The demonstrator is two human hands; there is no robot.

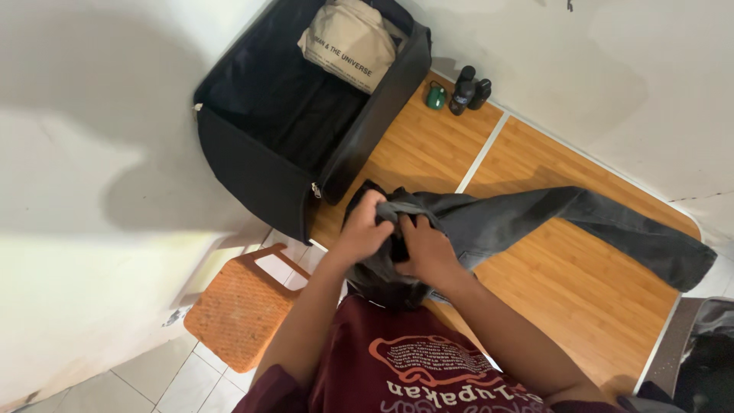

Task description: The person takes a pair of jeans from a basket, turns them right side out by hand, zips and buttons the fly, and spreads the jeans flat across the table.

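Open black suitcase (260, 164) against the wall, a folded beige cloth (348, 42) inside at the far end — well apart from both hands. Long grey jeans (550, 218) stretched out to the right across the wooden floor (428, 145), the leg ends far from the grip.

Likely trouble: the trailing legs dragged over the boards, or twisted, with only the waist end held; a snag on the orange stool (241, 310) possible if swung left; the small dark bottles (468, 89) and the green item (436, 95) by the wall maybe knocked over by a flung leg.

Waist end bunched just in front of the chest. Left hand (363, 229) clamped on the top of the bundle, right hand (428, 248) closed on it just beside — the two almost touching.
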